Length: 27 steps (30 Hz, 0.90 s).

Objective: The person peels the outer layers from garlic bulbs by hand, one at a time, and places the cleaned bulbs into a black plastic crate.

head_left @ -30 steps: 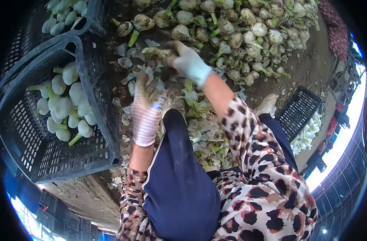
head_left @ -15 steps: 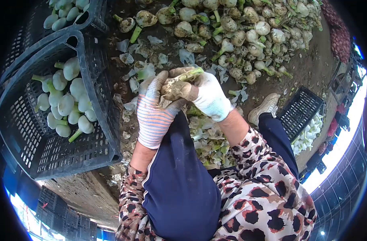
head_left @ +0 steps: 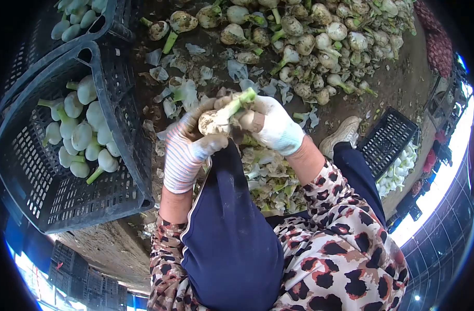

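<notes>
A muddy garlic bulb (head_left: pixel 214 122) with a short green stem is held between my two gloved hands, above my knee. My left hand (head_left: pixel 181 155), in a striped glove, curls round the bulb's left side, its thumb along the lower edge. On the stem side, my right hand (head_left: pixel 274 126), in a white glove with a soiled thumb, closes its fingers about the stem. Loose skins (head_left: pixel 182 94) lie scattered on the ground just beyond the hands. Part of the bulb and several fingertips are hidden.
At the left stands a black plastic crate (head_left: pixel 124 111) with clean white bulbs (head_left: pixel 82 136) inside; another crate is behind it. A large heap of unpeeled garlic (head_left: pixel 325 54) covers the ground ahead. Peelings (head_left: pixel 270 179) lie between my legs. A small black crate (head_left: pixel 388 141) is at the right.
Both hands have shifted slightly, the left one down and leftward. The bulb has turned, so more of its stem and pale side shows, and my left thumb has moved along its lower edge.
</notes>
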{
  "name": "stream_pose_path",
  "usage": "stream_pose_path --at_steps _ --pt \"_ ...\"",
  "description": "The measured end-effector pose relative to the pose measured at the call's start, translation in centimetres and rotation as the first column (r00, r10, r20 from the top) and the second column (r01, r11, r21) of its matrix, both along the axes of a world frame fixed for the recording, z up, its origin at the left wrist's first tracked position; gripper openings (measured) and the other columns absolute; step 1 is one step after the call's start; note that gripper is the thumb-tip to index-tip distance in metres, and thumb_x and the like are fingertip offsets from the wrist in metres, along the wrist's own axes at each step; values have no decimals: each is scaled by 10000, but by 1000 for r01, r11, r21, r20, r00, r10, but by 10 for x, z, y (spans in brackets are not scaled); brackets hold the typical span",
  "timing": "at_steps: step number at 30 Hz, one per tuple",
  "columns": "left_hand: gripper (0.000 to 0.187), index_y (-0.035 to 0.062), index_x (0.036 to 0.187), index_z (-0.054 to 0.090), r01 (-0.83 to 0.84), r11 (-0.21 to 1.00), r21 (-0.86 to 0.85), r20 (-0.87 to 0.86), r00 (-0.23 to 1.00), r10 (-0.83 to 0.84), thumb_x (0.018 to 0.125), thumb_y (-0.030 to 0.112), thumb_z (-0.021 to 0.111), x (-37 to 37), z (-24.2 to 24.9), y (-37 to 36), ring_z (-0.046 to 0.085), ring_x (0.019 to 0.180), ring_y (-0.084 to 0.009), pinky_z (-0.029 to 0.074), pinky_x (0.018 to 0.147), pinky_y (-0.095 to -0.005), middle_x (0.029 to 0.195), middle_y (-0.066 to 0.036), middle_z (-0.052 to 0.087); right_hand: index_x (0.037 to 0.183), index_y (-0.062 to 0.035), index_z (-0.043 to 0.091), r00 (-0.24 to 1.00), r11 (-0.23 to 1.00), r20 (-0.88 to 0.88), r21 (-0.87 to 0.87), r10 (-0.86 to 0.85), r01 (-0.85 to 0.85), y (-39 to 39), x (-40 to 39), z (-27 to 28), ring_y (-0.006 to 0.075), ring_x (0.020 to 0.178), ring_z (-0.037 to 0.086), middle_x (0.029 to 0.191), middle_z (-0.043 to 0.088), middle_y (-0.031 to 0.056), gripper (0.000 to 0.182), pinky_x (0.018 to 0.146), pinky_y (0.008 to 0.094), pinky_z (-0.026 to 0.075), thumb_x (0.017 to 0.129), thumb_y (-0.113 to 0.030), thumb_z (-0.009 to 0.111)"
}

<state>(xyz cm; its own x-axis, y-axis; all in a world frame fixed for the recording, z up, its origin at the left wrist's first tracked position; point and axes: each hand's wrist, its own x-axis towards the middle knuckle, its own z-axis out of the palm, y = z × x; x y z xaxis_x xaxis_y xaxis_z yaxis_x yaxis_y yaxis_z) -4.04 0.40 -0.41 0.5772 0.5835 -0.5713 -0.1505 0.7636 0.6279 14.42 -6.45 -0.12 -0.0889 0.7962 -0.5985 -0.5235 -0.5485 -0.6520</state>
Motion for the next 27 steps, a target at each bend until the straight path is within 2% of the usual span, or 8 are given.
stream_pose_path --at_steps 4,5,8,11,15,18,24,27 --pt "677 -53 1365 522 53 999 5 -102 993 -52 781 136 808 6 1 3 672 994 -197 565 864 -329 1210 -149 658 1223 -6 617 999 999 1 24 -38 38 -3 -4 -9 101 900 617 1083 663 49 297 743 253 519 954 -116 557" --pt "702 -50 1334 546 94 986 -136 -60 993 -103 866 446 713 9 8 8 654 819 -182 569 695 -334 965 -112 671 1220 -5 615 995 994 70 94 -65 58 -3 -8 -11 100 921 605 1087 661 48 289 778 256 512 958 -110 555" --pt "839 -51 1329 532 220 922 -319 566 824 -1 919 681 534 -10 -40 -1 652 749 -182 576 638 -337 872 -104 658 1218 -3 607 990 986 76 123 -122 112 1 -15 -3 107 976 574 1094 655 47 275 885 275 482 965 -93 547" --pt "769 -43 1311 542 -19 991 -133 -231 973 -12 945 633 538 13 5 11 670 848 -186 583 711 -338 989 -118 677 1231 0 596 980 994 169 45 -109 103 0 -11 -4 106 998 568 1104 649 50 283 899 285 485 969 -101 560" --pt "558 -10 1352 527 -10 952 306 -225 971 83 875 169 754 14 1 -3 646 1039 -157 542 894 -302 1217 -106 636 1129 -10 653 782 933 598 355 -178 -59 0 -12 -6 230 988 632 1094 649 118 282 892 304 510 848 -6 632" --pt "624 -15 1356 535 35 994 108 -131 991 -21 827 183 802 4 0 0 645 1048 -163 536 914 -310 1209 -100 647 1108 -16 652 634 873 762 392 -131 -290 1 -2 -3 208 962 631 1086 652 115 270 885 295 505 840 14 634" --pt "954 -19 1454 461 251 968 19 46 967 -252 699 359 905 -9 1 9 638 1118 -202 517 966 -342 1281 -128 632 1084 4 641 915 981 357 16 -188 195 6 -4 -17 223 874 643 921 676 118 219 826 303 507 872 -38 607" --pt "1076 -18 1488 382 138 981 -136 165 980 -115 616 243 955 -5 13 10 724 854 -263 597 674 -325 1057 -173 694 972 19 599 300 977 947 -49 111 -206 5 2 -41 407 962 611 970 609 244 191 861 450 506 810 -79 626"
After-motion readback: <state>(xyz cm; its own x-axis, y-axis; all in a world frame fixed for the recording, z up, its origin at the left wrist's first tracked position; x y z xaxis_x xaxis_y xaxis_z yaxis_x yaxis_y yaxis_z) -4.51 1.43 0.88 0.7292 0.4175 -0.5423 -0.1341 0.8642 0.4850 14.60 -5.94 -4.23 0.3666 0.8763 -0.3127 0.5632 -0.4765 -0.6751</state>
